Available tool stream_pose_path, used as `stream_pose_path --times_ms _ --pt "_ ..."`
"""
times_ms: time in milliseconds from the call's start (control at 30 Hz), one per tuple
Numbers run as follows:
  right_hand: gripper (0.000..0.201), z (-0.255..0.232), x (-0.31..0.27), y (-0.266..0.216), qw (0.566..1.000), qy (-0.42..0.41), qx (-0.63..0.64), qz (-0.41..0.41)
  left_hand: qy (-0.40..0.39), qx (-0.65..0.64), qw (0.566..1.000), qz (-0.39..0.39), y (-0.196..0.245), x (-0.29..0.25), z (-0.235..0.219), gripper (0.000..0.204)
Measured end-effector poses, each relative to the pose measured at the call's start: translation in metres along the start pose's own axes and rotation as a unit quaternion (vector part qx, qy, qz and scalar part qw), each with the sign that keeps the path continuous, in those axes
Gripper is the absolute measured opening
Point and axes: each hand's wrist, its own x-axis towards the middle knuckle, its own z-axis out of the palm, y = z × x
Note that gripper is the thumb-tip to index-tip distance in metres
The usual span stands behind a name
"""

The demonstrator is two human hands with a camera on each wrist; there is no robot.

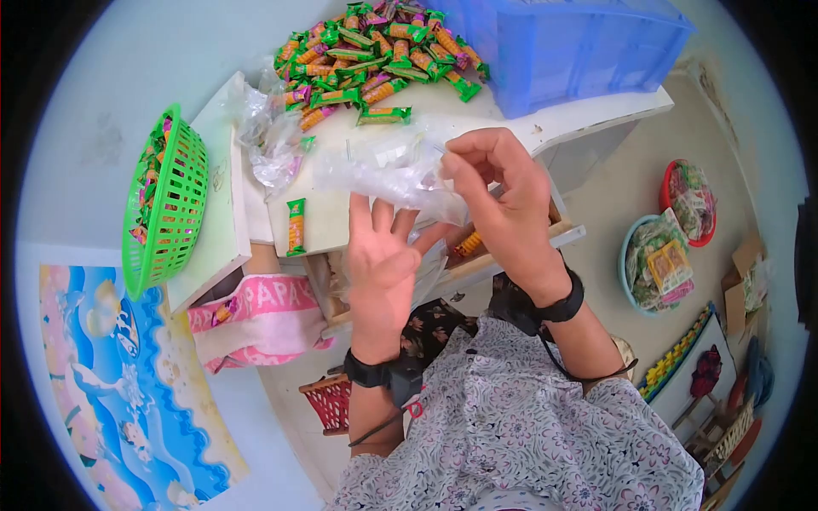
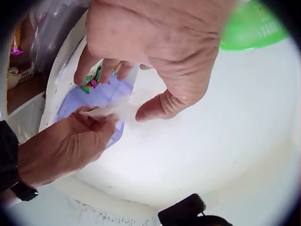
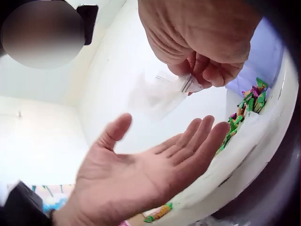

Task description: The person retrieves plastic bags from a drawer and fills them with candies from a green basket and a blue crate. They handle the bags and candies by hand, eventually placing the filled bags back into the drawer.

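Observation:
A clear plastic bag (image 1: 383, 177) hangs over the front of the white table, its corner pinched between the thumb and fingers of my right hand (image 1: 509, 196). In the right wrist view a zip strip (image 3: 187, 84) shows on the bag near those fingertips. Just below the bag is my left hand (image 1: 379, 260), palm up with fingers spread and straight, gripping nothing. A single wrapped snack (image 1: 296, 226) in green and orange lies on the table left of that hand. Behind the bag rises a heap of the same wrapped snacks (image 1: 396, 64).
At the back right stands a blue plastic bin (image 1: 588, 60). Crumpled clear bags (image 1: 268, 136) lie on the left, near a green basket (image 1: 183, 192) of snacks. Below the tabletop an open drawer (image 1: 567, 237) juts out. A pink towel (image 1: 260, 319) hangs at the table's left front.

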Motion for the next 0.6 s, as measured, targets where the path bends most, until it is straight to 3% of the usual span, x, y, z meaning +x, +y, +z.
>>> stream_pose_path --times_ms 67,100,200,267,367,533,600 --pt "0.016 0.002 -0.004 -0.002 0.994 -0.018 -0.087 -0.059 0.11 0.07 0.991 -0.01 -0.007 -0.003 0.017 0.069" --pt "0.017 0.005 -0.007 -0.003 0.996 -0.027 -0.068 -0.049 0.165 0.105 0.981 -0.013 -0.009 -0.004 0.02 0.064" --pt "0.021 0.009 -0.01 -0.005 0.999 -0.031 0.017 0.008 0.225 0.074 0.971 -0.031 -0.007 -0.001 -0.003 0.046" --pt "0.025 0.004 -0.007 -0.001 0.99 -0.011 0.109 0.086 0.234 -0.003 0.972 0.006 0.002 0.002 -0.014 0.034" --pt "0.038 -0.01 -0.005 0.005 0.976 -0.107 0.111 0.152 0.25 -0.017 0.967 0.046 0.008 0.004 -0.022 0.024" --pt "0.038 0.006 -0.009 0.0 0.989 -0.079 0.088 0.094 0.304 0.054 0.949 0.063 0.015 -0.001 -0.014 0.018" --pt "0.032 0.007 -0.008 -0.004 0.986 -0.086 0.09 0.108 0.249 0.094 0.961 0.073 0.016 -0.009 -0.016 0.018"
